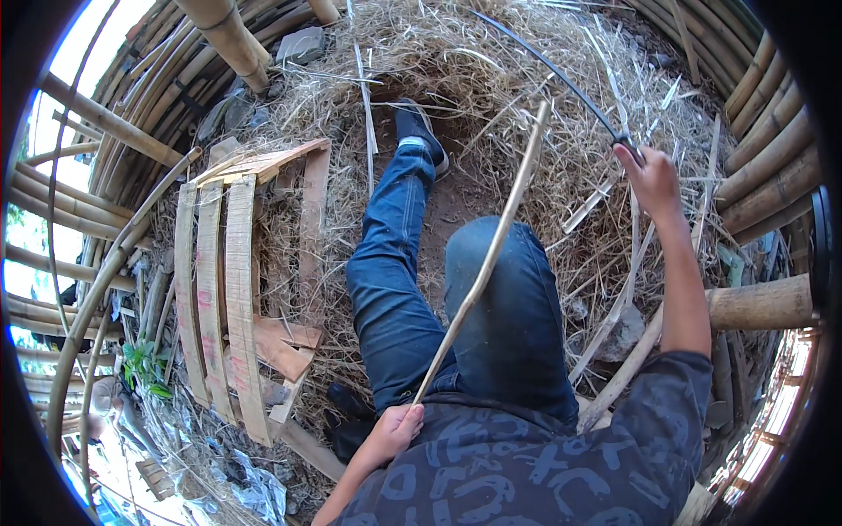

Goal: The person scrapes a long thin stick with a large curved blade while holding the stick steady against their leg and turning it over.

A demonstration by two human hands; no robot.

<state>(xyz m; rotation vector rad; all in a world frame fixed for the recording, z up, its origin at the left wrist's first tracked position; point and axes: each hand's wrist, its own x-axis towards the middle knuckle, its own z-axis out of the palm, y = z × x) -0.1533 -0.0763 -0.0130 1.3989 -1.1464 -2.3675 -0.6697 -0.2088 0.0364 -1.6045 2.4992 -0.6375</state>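
My left hand (pixel 396 427) is closed around the near end of a long thin bamboo strip (pixel 491 250). The strip slants up and away over my blue-jeaned knees to about the middle of the straw. My right hand (pixel 651 178) is raised at the right and grips the handle of a long curved dark blade (pixel 553 66), which arcs up and to the left over the straw. My left leg is stretched out, its dark shoe (pixel 419 131) resting on bare earth.
A wooden pallet (pixel 235 289) lies at the left on the straw-covered ground (pixel 491 53). Bamboo poles (pixel 772 158) are stacked along the right and upper left. A thick pole end (pixel 761 302) points in from the right. Crumpled plastic (pixel 254 486) lies at the lower left.
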